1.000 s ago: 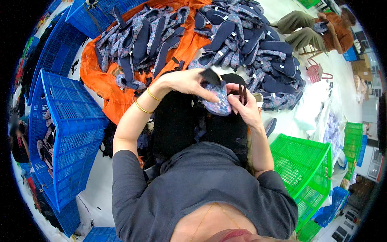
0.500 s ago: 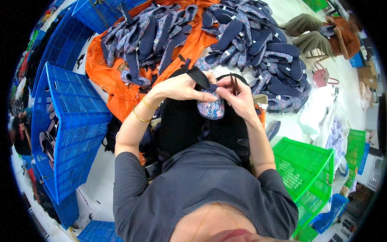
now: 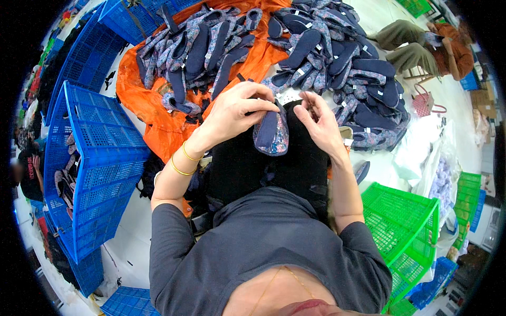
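Observation:
A floral slipper (image 3: 277, 138) in blue and pink hangs over my lap, its navy sole partly turned up to view. My left hand (image 3: 240, 111) is closed on its upper end, with thumb and fingers pinching the edge. Just to the right of the slipper and apart from it is my right hand (image 3: 320, 125), its fingers curled and the thumb raised. Dark thread snips (image 3: 313, 109) sit among those fingers, mostly hidden by them. Beyond both hands lie heaped slippers (image 3: 308, 47) of the same floral and navy kind.
Another slipper pile (image 3: 197, 47) rests on an orange sheet (image 3: 138, 100). Blue crates (image 3: 105, 158) stand at my left, one holding dark footwear. A green crate (image 3: 395, 216) is by my right elbow. At the far right sits another person (image 3: 453, 55), near a pink checked bag (image 3: 421, 102).
The slipper has been turned so its navy sole shows. A black band that lay across my left hand has gone from there. My right hand has drawn away from the slipper, fingers curled over the snips.

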Demonstrator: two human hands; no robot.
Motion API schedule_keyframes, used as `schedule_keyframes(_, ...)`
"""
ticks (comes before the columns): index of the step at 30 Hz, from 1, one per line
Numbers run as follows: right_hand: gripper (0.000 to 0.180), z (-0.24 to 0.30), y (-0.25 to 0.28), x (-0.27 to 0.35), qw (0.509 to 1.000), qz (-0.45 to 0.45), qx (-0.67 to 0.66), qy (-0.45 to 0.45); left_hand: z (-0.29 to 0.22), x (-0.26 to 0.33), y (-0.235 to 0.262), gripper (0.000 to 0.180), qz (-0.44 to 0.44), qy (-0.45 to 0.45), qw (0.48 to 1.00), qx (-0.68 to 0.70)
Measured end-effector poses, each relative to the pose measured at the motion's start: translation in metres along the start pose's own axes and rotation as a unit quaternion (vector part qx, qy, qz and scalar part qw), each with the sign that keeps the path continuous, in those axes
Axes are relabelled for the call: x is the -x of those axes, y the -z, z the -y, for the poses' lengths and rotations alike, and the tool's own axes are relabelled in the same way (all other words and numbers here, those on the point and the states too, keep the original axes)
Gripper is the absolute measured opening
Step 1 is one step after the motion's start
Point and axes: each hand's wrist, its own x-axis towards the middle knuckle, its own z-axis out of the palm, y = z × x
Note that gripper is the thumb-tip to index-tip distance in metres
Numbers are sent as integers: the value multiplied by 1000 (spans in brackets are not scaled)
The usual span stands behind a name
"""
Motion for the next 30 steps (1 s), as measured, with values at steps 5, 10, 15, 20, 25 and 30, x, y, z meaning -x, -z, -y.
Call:
schedule_keyframes(5,34,8,12,5,991,94,72,64,5,2,-4,21,24,115,975,188)
schedule_keyframes(10,34,19,14,4,986,114,90,79,18,0,-6,18,34,259,871,416)
schedule_keyframes(15,33,25,17,-7,970,142,163,112,17,-10,-3,20,48,269,890,366)
schedule_keyframes(20,33,34,17,-20,953,181,190,154,14,-22,1,21,64,245,913,320)
schedule_keyframes(25,33,35,17,-29,945,220,193,147,19,-28,-2,22,81,212,930,291)
schedule_keyframes(30,30,43,18,-35,935,275,192,115,18,-30,-1,23,93,208,929,293)
